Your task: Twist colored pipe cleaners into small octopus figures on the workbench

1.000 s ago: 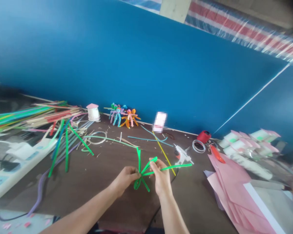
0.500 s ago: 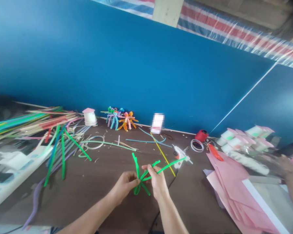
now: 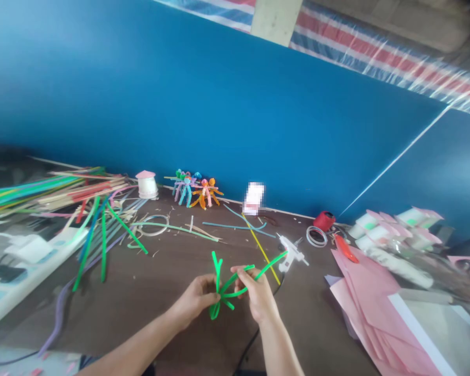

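Note:
Above the front part of the table, both hands hold a bundle of bright green pipe cleaners (image 3: 229, 287), joined at a middle point with ends spreading out and a small loop below. My left hand (image 3: 200, 298) pinches the bundle near its centre. My right hand (image 3: 256, 292) is closed on strands to the right, one long strand passing beyond its fingers. A white glue gun (image 3: 290, 253) lies just behind the right hand, its dark cord running forward. Beside it is a yellow pipe cleaner (image 3: 263, 248).
Pipe cleaners (image 3: 62, 193) are piled at left by a white power strip (image 3: 58, 261). Small figures (image 3: 196, 190) and a white cup with pink lid (image 3: 147, 185) stand along the blue wall (image 3: 235, 104). Pink sheets (image 3: 372, 303), red-handled tool (image 3: 345, 248) and white rolls lie right.
The green bundle has shifted slightly left and turned in my hands, its lower strand looking shorter. A person's hand at the right edge has mostly moved out of view.

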Available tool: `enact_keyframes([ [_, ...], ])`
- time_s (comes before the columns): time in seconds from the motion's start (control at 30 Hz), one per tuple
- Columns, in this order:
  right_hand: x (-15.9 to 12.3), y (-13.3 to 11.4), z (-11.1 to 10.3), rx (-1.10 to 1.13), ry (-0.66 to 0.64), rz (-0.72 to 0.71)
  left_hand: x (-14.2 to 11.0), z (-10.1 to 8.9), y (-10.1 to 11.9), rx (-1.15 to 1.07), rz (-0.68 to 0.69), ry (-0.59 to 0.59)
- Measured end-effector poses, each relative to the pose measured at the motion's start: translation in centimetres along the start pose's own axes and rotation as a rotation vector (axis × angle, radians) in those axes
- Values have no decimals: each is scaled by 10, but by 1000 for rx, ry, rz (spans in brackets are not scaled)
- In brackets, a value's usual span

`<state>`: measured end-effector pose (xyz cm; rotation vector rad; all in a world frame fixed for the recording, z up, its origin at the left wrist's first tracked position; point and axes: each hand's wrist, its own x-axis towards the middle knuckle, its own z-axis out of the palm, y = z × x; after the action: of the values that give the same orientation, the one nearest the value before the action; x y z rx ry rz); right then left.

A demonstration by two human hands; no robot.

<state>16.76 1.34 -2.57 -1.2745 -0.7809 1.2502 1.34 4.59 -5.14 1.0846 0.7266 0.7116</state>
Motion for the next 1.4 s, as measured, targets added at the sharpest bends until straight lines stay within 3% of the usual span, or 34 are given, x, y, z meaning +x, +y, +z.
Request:
enact_keyframes([
  [0.1, -3, 1, 3, -59, 6, -11, 1, 3, 7, -83, -45, -49],
  [0.2, -3, 3, 4, -106, -5, -16, 4, 6, 15, -84, -128, -14],
  [0.4, -6, 2, 6, -137, -157, -39, 6, 17, 21, -159, -202, -43],
  [0.57, -11, -2, -3, 21, -150, -93, 6, 16, 16, -251, -166, -28],
  [0.67, -7, -2, -18, 220, 33, -167, 6, 14, 15, -322, -161, 2],
  [0.8, -7, -13, -38, 280, 535, -326, 8, 12, 17, -360, -89, 76],
  [0.87, -16, -28, -43, 174, 744, -539, 9, 11, 19, -355, -55, 101],
  [0.97, -36, -55, -42, -261, 937, -950, 10, 13, 22, -338, -22, 122],
  [1.0, -42, -62, -38, -457, 907, -1063, 10, 14, 22, -335, -19, 133],
  [1.07, -49, -71, -28, -799, 673, -1215, 9, 18, 24, -328, -24, 155],
  [1.17, -42, -66, -11, -1140, 300, -1144, 6, 25, 27, -288, -47, 151],
  [1.27, -25, -47, 0, -1258, 228, -1038, 2, 29, 29, -292, -85, 137],
  [1.4, -11, -27, -1, -1270, 230, -1022, 0, 30, 29, -322, -162, 184],
])
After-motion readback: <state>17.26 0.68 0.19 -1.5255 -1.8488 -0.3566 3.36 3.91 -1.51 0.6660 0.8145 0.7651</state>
